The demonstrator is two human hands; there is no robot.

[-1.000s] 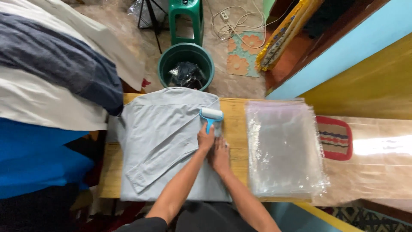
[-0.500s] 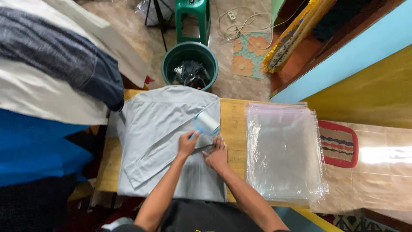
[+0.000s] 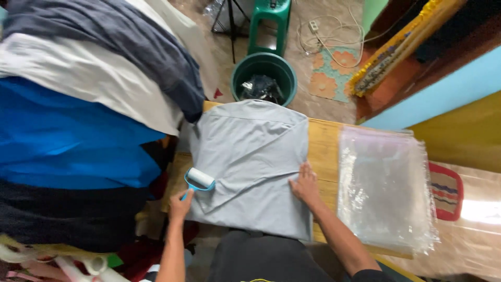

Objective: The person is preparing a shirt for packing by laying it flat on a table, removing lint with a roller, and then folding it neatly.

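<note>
Leftward, our left hand [image 3: 180, 205] closes on the handle of the lint roller [image 3: 200, 178], its drum crosswise on the gray shirt [image 3: 250, 156]; our right hand [image 3: 305, 185] lies flat, fingers spread, pinning the shirt's right edge near the plastic bags [image 3: 383, 188]

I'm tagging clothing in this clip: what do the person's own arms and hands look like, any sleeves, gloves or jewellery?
Both forearms are bare, with no sleeve in sight on them. The left hand and right hand are gloveless; no watch, ring or bracelet can be made out. At the bottom edge a bit of dark fabric by the right upper arm may be a short sleeve, but that is unclear.
</note>
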